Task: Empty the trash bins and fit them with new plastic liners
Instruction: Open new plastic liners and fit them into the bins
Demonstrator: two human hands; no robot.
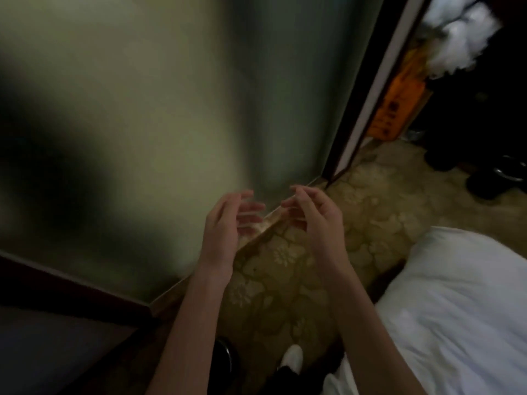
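While I am watching through the head camera, I am holding both hands up in front of a dim greenish wall (142,109). The left hand (225,223) and the right hand (316,220) are facing each other, near but not touching. The fingers (251,208) of both are hanging apart and loosely bent, clamping on nothing I can make out. If a thin clear liner is stretching between them, the blur is hiding it.

Below them a flowered carpet (370,223) is running toward a doorway, and a bed (456,309) with white bedding is lying at my right.

I am seeing no bin plainly. A dark round thing (225,363) with a shiny rim is sitting at the bottom edge, near my white shoe (293,357). I am taking it for a trash bin, though I cannot be sure. More dark round shapes (502,172) are standing well apart from me at the far right, and those may be bins too.

I am judging the task as far from finished. No fresh liner is showing on any rim, no bag of rubbish is in view, and neither hand is carrying anything. What is left, as far as I can tell, is reaching a bin, emptying it and fitting the liner.
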